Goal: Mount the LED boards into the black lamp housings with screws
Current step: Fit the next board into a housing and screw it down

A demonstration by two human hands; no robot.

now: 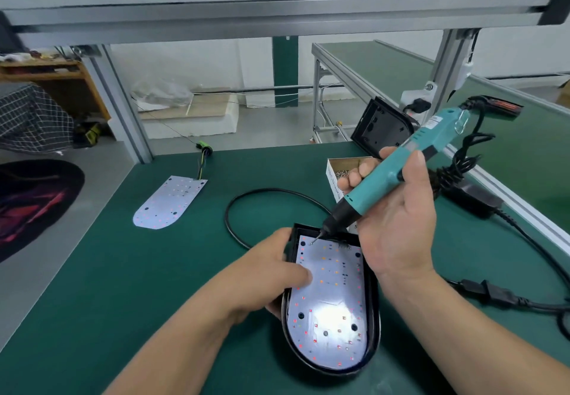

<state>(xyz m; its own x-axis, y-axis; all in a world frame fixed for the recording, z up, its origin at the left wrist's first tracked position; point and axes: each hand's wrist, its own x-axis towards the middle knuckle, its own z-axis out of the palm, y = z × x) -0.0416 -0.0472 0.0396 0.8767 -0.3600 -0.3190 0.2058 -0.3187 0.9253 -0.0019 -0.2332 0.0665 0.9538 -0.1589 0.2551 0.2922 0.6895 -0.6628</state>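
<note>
The right hand (398, 228) grips a teal screwdriver (385, 178), tip on the LED board (333, 302)'s far corner; the left hand (274, 268)'s grip clasps the black housing (373, 317) around it.

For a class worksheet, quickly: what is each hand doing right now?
Left hand: grips the housing, thumb on the board.
Right hand: holds the screwdriver.
</note>
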